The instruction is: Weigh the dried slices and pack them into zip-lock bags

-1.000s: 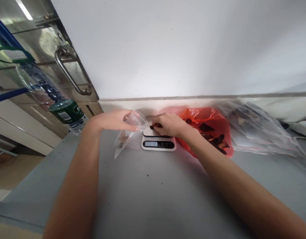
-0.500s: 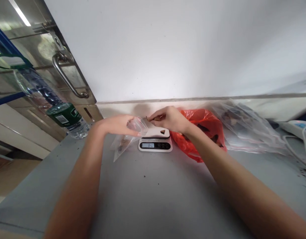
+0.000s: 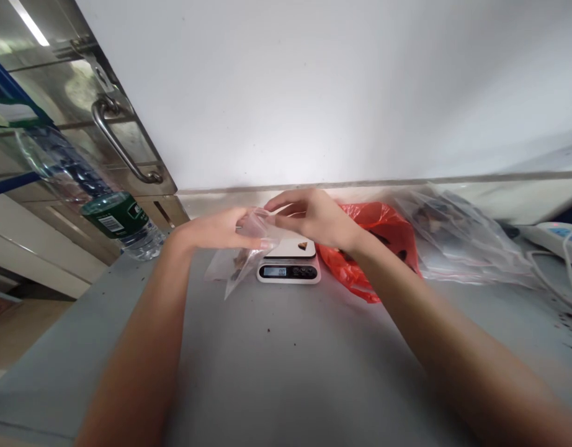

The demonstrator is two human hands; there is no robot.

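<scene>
My left hand (image 3: 218, 230) grips a clear zip bag (image 3: 262, 231) between thumb and fingers, beside the scale. Dark brown bits show through the bag's lower part. My right hand (image 3: 316, 217) is at the bag's mouth, over the scale, its thumb and forefinger slightly apart; no piece shows between them. Below the hands stands a white kitchen scale (image 3: 290, 273), its display reading about 0.0. A small brown wedge-shaped piece (image 3: 303, 246) lies on the right of its platform. Close to my right wrist is an open red plastic bag (image 3: 360, 279) holding dark pieces.
Several clear bags (image 3: 472, 242) with dark contents lie at the right. Behind them are a white device (image 3: 551, 236) and a white cable (image 3: 569, 261). A large green-labelled bottle (image 3: 113, 214) stands left, by a metal-handled door (image 3: 123, 143). The wall (image 3: 304, 93) borders the grey table (image 3: 286, 372).
The brown piece pinched in my right hand is out of sight, and those fingers have parted at the bag's mouth. The scale reading went from about 842 to about 0.0.
</scene>
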